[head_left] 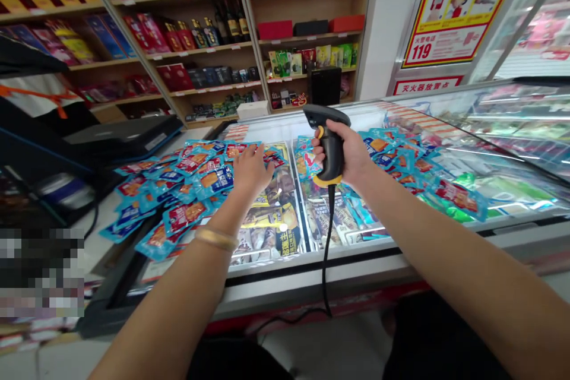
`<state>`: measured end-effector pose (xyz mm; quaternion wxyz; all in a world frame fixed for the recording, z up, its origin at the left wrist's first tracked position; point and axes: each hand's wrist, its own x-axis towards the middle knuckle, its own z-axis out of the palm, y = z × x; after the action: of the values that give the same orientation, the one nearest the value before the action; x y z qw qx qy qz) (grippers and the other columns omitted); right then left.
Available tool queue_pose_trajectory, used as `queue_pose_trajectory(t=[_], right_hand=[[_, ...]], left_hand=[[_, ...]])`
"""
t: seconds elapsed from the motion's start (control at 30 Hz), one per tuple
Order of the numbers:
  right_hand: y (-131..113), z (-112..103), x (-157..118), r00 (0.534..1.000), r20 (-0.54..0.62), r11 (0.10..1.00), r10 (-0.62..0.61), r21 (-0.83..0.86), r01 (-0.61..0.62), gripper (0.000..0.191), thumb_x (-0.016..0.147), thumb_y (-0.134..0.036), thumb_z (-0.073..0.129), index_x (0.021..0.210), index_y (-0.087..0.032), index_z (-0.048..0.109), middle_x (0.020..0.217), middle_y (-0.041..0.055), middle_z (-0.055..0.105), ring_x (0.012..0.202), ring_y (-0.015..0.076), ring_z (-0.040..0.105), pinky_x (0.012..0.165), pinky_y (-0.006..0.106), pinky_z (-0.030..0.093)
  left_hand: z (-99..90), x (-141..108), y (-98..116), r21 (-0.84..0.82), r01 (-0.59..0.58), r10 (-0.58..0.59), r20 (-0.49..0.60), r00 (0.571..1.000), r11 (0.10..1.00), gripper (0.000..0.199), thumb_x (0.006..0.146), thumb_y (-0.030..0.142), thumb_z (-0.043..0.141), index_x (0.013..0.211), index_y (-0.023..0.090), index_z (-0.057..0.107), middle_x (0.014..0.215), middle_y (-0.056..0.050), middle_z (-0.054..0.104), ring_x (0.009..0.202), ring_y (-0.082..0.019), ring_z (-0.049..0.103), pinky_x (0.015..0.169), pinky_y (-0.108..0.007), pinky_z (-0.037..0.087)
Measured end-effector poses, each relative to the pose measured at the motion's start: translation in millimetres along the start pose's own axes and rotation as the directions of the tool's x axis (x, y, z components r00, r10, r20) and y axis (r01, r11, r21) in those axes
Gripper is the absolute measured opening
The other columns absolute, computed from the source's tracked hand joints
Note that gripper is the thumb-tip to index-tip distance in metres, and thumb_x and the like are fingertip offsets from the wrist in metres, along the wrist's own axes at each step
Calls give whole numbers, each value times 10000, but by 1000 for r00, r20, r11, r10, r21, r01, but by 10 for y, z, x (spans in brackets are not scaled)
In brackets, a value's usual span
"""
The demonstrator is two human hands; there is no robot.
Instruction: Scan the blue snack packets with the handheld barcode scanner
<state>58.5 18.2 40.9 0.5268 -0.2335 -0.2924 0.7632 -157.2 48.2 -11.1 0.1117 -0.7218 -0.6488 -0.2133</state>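
Over the white, glass-topped freezer (369, 272), the right hand (354, 151) wraps its fingers around the grip of a black-and-yellow plastic barcode scanner (332, 154). Handling packets with the scanner ready seems the step in hand; a next move likely calls for one packet parted from the rest. The left hand (250, 167) spreads its fingers loosely, at the right side of a heap of flat, glossy blue-and-red plastic packets (191, 175); whether they touch is unclear.

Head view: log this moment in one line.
left hand: open, at packets | right hand: gripping scanner | cord: hanging past freezer
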Motion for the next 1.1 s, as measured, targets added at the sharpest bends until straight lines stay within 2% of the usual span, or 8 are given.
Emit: queue_pose_trajectory(t=[0.13,0.3,0.47,0.67,0.8,0.9,1.0,1.1], right_hand=[[201,63,104,996,-19,996,93,21,-92,228,878,-372,544,773,-170,539,593,5,535,468,81,462,397,169,412],[293,-162,99,992,-49,992,119,-33,-121,216,848,-378,580,787,-174,541,611,3,532,479,80,463,406,175,418],[298,-249,74,993,-47,989,109,-92,-113,223,832,-398,591,791,-184,549,632,2,528,495,83,472,419,184,424],[323,-202,43,992,-41,989,119,-87,-122,211,828,-381,601,798,-178,553,633,4,538,495,83,476,417,180,426],[327,-210,44,992,-36,989,118,-89,-121,215,820,-383,619,796,-181,550,619,7,554,484,89,470,408,185,431],[330,-202,38,990,-46,988,133,-79,-136,205,822,-373,616,799,-181,552,617,9,557,482,91,471,405,184,431],[341,-173,18,986,-63,986,154,-56,-157,194,829,-359,601,801,-172,558,616,14,556,480,92,471,401,182,427],[355,-144,-6,984,-72,985,162,-41,-165,181,847,-332,567,803,-157,570,614,19,555,481,90,473,399,174,422]], left_hand=[[28,-52,-47,94,13,-18,45,999,995,430,871,356,476,1220,145,611,1336,-180,573,1205,-362,534,1008,-503,417],[49,-19,-24,111,28,-37,87,996,993,323,863,297,452,973,134,708,1085,-178,684,1007,-314,631,849,-390,509],[-12,3,-49,35,35,-39,99,994,999,355,879,215,374,906,118,715,1013,-178,690,989,-304,628,894,-398,480],[-172,-59,0,-138,-33,19,-104,994,990,340,890,229,372,930,138,697,1109,-147,669,1125,-284,547,1074,-441,332],[-200,-67,43,-275,62,-119,-198,973,960,303,892,260,383,934,162,667,1041,-126,673,1075,-273,571,1024,-439,394],[-143,-40,71,-564,168,-302,-154,941,809,239,878,258,417,871,171,640,860,-79,646,929,-250,630,924,-434,496],[-72,-14,118,-846,316,-460,97,883,429,134,829,226,494,745,184,590,609,8,507,700,-184,621,783,-418,584],[-50,-20,184,-903,411,-446,318,837,126,57,763,181,587,708,169,584,514,52,439,572,-121,561,741,-413,613]])
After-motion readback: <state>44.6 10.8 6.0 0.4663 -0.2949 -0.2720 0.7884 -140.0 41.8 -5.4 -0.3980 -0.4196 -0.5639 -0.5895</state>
